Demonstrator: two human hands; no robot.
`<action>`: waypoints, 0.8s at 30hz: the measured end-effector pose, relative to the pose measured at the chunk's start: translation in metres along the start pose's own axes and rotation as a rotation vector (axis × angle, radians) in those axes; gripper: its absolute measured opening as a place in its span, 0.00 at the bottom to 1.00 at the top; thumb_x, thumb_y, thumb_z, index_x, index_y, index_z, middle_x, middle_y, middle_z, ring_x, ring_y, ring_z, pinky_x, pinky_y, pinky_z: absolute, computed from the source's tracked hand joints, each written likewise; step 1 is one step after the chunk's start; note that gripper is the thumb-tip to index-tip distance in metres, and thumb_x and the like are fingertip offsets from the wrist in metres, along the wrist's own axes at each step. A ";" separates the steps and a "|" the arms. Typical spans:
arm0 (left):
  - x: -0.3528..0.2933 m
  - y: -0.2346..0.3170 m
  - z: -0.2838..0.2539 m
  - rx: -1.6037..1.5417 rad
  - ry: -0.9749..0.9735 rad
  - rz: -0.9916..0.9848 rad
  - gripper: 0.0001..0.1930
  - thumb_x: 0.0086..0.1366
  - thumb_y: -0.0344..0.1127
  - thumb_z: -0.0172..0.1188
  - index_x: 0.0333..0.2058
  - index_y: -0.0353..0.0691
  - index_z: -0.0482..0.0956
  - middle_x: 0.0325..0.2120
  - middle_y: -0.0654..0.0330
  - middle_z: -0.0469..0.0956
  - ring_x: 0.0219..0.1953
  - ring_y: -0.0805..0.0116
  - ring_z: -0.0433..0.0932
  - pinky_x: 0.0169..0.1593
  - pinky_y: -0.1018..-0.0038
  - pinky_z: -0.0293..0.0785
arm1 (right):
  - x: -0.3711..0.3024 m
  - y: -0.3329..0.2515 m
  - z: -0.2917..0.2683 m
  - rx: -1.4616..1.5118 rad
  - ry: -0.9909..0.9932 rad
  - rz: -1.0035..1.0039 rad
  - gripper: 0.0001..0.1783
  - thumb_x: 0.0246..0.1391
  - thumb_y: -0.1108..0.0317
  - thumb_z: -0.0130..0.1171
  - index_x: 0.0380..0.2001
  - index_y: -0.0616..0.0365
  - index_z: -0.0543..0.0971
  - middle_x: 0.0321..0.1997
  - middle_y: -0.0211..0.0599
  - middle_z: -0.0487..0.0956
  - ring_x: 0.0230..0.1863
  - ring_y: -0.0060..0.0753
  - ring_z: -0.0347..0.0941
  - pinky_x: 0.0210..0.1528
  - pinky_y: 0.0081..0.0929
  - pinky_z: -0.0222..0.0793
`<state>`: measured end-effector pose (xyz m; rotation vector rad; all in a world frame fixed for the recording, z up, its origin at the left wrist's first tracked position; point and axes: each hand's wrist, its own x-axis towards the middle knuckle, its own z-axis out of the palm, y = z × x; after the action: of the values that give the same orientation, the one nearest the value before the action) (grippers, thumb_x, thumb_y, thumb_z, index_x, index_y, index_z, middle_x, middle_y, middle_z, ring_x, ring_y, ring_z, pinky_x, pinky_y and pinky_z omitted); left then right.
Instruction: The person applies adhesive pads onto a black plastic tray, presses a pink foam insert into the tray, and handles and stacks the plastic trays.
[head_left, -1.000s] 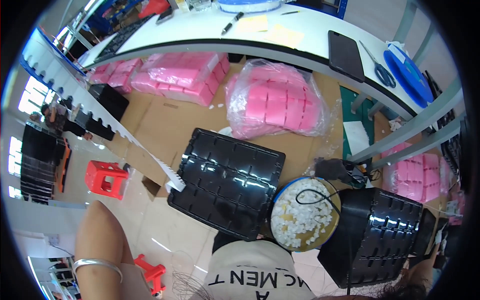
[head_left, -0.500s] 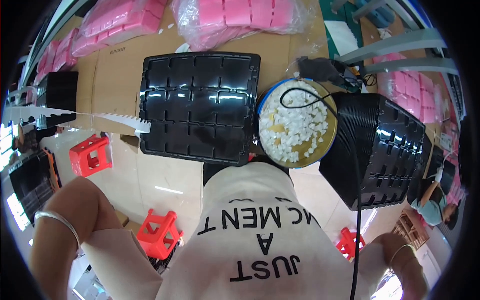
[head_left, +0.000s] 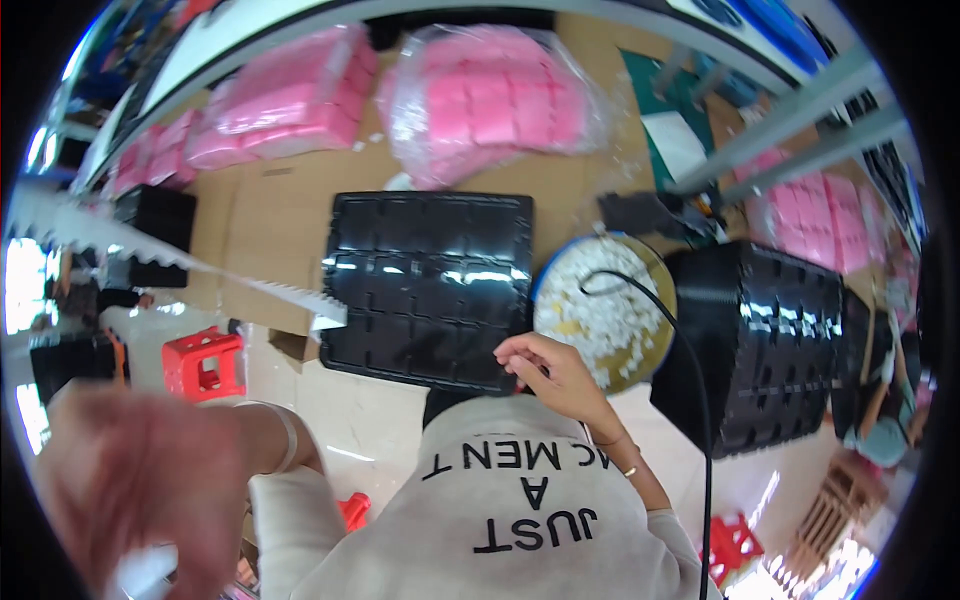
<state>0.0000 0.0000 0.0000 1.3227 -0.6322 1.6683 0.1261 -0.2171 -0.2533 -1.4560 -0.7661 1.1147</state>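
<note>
My right hand [head_left: 558, 374] is over the near right corner of a black plastic compartment tray [head_left: 425, 285]. Its fingers are loosely bent and apart, with nothing visible between them; whether the fingertips touch the tray cannot be made out. My left hand [head_left: 140, 490] is raised at the lower left, close to the camera and smeared by motion, so its fingers do not show clearly. A round tub [head_left: 655, 350] of small white pieces [head_left: 590, 300] stands right of the tray, and a black cable [head_left: 690, 365] loops over it.
Pink foam blocks in clear wrap [head_left: 490, 95] lie behind the tray. A stack of black trays [head_left: 765, 345] stands at the right. From the left, a white toothed strip [head_left: 240, 280] reaches the tray's edge. A red stool [head_left: 203, 364] is on the floor; a co-worker [head_left: 885, 430] is far right.
My right hand has come up from the lower right to the tray's near corner. My left hand has risen into view at the lower left. The whole view has shifted, showing more of the table's far side.
</note>
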 end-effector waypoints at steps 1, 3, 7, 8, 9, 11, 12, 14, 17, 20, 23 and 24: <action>-0.015 0.028 -0.041 0.383 -0.010 0.039 0.17 0.66 0.41 0.59 0.48 0.37 0.76 0.45 0.54 0.76 0.45 0.60 0.74 0.43 0.70 0.74 | 0.022 -0.001 0.013 0.001 -0.061 -0.042 0.11 0.64 0.71 0.54 0.46 0.64 0.78 0.41 0.35 0.81 0.41 0.22 0.78 0.46 0.22 0.74; -0.066 0.013 -0.089 0.999 0.162 -0.138 0.08 0.67 0.29 0.55 0.41 0.32 0.74 0.34 0.55 0.76 0.34 0.66 0.75 0.40 0.80 0.71 | 0.063 0.011 0.029 -0.060 -0.068 -0.194 0.11 0.65 0.71 0.53 0.47 0.64 0.78 0.41 0.36 0.82 0.41 0.23 0.78 0.46 0.22 0.75; -0.183 0.042 -0.187 1.114 0.033 -1.095 0.26 0.57 0.31 0.66 0.55 0.41 0.73 0.50 0.62 0.75 0.45 0.69 0.71 0.47 0.74 0.70 | 0.126 0.027 0.059 -0.090 -0.124 -0.237 0.16 0.60 0.75 0.54 0.52 0.62 0.76 0.49 0.41 0.78 0.48 0.31 0.78 0.48 0.25 0.75; -0.216 0.055 -0.205 1.164 -0.115 -1.153 0.27 0.56 0.31 0.67 0.56 0.41 0.74 0.51 0.60 0.76 0.47 0.68 0.71 0.47 0.72 0.70 | 0.139 0.027 0.072 -0.095 -0.147 -0.244 0.16 0.60 0.75 0.54 0.52 0.62 0.76 0.49 0.41 0.78 0.48 0.31 0.78 0.48 0.25 0.75; -0.248 0.065 -0.224 1.212 -0.262 -1.212 0.28 0.55 0.31 0.68 0.57 0.42 0.74 0.52 0.58 0.76 0.50 0.67 0.71 0.47 0.70 0.70 | 0.153 0.031 0.085 -0.078 -0.179 -0.277 0.19 0.59 0.77 0.55 0.54 0.61 0.75 0.53 0.42 0.76 0.51 0.32 0.76 0.50 0.26 0.75; -0.282 0.060 -0.232 1.474 -0.594 -1.075 0.25 0.55 0.29 0.67 0.54 0.41 0.77 0.47 0.55 0.80 0.45 0.64 0.76 0.42 0.70 0.73 | 0.168 0.044 0.105 -0.083 -0.209 -0.302 0.22 0.58 0.78 0.55 0.56 0.60 0.74 0.56 0.44 0.74 0.54 0.34 0.75 0.51 0.27 0.75; -0.289 0.059 -0.235 1.494 -0.573 -1.080 0.25 0.55 0.29 0.67 0.54 0.41 0.77 0.47 0.55 0.80 0.45 0.64 0.76 0.42 0.70 0.73 | 0.178 0.046 0.116 -0.115 -0.245 -0.319 0.23 0.57 0.79 0.55 0.57 0.60 0.73 0.58 0.44 0.72 0.55 0.35 0.74 0.52 0.27 0.75; -0.298 0.061 -0.240 1.453 -0.032 -1.446 0.15 0.62 0.32 0.65 0.47 0.36 0.81 0.36 0.59 0.84 0.36 0.69 0.80 0.40 0.74 0.74 | 0.188 0.051 0.131 -0.157 -0.300 -0.333 0.27 0.56 0.79 0.57 0.60 0.58 0.72 0.62 0.44 0.70 0.59 0.38 0.73 0.55 0.30 0.74; -0.261 0.074 -0.221 1.356 0.340 -1.126 0.09 0.66 0.28 0.60 0.44 0.33 0.81 0.27 0.64 0.83 0.26 0.72 0.78 0.34 0.75 0.73 | 0.183 0.049 0.145 -0.129 -0.357 -0.317 0.28 0.57 0.74 0.59 0.61 0.56 0.70 0.66 0.43 0.68 0.63 0.39 0.69 0.59 0.33 0.72; -0.204 0.095 -0.187 1.186 0.591 -1.147 0.10 0.70 0.33 0.58 0.43 0.32 0.80 0.27 0.62 0.82 0.26 0.83 0.75 0.26 0.83 0.65 | 0.166 0.033 0.152 -0.076 -0.496 -0.326 0.28 0.58 0.68 0.60 0.63 0.54 0.70 0.69 0.41 0.66 0.67 0.40 0.66 0.62 0.36 0.68; -0.185 0.123 -0.165 1.140 0.702 -1.139 0.11 0.71 0.34 0.58 0.45 0.32 0.79 0.27 0.62 0.81 0.25 0.81 0.75 0.26 0.83 0.65 | 0.144 0.016 0.160 -0.045 -0.580 -0.307 0.29 0.59 0.64 0.61 0.63 0.55 0.69 0.70 0.42 0.65 0.67 0.40 0.65 0.63 0.36 0.67; -0.186 0.129 -0.154 1.053 0.776 -1.182 0.12 0.71 0.35 0.58 0.46 0.32 0.78 0.26 0.62 0.81 0.24 0.80 0.74 0.27 0.82 0.66 | 0.137 0.008 0.157 -0.011 -0.656 -0.256 0.31 0.60 0.61 0.62 0.65 0.54 0.68 0.72 0.40 0.62 0.72 0.39 0.58 0.70 0.39 0.57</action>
<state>-0.1813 0.0037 -0.2050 1.0957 1.4080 1.2165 0.0276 -0.0365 -0.2865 -0.9527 -1.3713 1.3968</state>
